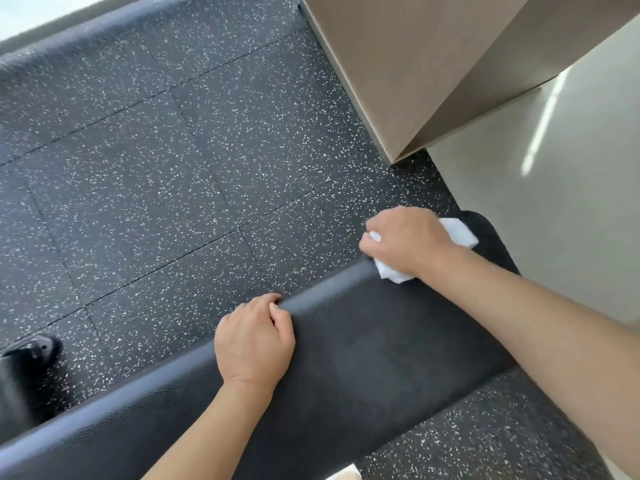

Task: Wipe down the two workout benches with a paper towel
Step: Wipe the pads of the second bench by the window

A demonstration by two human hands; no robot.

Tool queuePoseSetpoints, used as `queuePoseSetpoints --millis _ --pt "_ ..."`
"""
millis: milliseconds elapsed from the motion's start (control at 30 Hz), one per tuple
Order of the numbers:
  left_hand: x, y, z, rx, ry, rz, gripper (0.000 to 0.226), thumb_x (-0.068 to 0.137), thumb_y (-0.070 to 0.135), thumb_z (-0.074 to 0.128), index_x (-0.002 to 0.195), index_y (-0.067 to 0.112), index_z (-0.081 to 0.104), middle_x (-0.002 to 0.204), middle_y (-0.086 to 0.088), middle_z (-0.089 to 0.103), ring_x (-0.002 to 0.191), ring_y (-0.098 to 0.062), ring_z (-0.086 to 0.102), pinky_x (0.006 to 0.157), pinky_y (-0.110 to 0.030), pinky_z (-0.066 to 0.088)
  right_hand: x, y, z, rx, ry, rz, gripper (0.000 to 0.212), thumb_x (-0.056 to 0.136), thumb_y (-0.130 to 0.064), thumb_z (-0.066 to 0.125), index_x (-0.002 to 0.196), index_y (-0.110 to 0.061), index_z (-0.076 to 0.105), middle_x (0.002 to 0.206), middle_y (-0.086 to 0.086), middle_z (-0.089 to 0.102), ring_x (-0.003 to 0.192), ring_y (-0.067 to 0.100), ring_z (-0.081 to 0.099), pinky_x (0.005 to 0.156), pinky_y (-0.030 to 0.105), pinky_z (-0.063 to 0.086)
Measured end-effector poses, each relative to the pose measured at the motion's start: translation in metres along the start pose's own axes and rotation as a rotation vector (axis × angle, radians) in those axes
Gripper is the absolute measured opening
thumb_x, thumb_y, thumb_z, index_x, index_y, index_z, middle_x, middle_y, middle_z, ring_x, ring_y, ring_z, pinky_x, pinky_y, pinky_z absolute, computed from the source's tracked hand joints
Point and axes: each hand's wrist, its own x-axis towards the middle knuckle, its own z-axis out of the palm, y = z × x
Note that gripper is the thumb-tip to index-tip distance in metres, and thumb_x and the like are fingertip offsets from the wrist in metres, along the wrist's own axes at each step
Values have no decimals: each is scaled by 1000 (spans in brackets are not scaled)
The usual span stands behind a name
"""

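Forearms reach over the desk: left hand curls on its padded edge, right hand bunches a towel, soft, light, best gripped wadded.

Black rubber floor tiles flecked with white cover most of the view, with seams running between them. A tan boxed column rises from the tiles at upper right. Right of the column lies a pale smooth floor crossed by a light streak.
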Motion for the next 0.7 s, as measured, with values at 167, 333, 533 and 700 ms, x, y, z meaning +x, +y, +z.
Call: queuePoseSetpoints --millis 167,333,533,700 --pt "0 1 1 14 18 -15 47 92 31 34 104 25 78 88 3 78 82 -28 72 74 -37 50 6 49 -17 -77 13 191 31 91 -43 48 71 -20 52 80 1 57 75 27 49 65 34 31" --pt "0 6 -1 10 75 -12 43 90 30 36 97 25 77 82 1 76 76 -31 71 67 -37 50 -3 -74 12 42 -68 -72 22 95 -37 50 78 -24 58 89 2 68 90 28 66 70 35 34" --pt "1 3 1 15 57 1 41 91 31 34 89 24 74 79 -1 74 74 -33 69 64 -37 45 -13 -111 29 114 27 -212 24 94 -36 53 92 -22 71 97 2 72 93 29 68 69 35 33" --pt "2 1 0 -10 5 -6 54 92 35 28 107 22 78 95 -1 79 89 -32 71 78 -42 52 -16 19 7 34 267 2 34 93 -44 46 69 -21 53 70 -2 51 73 30 61 60 33 25"
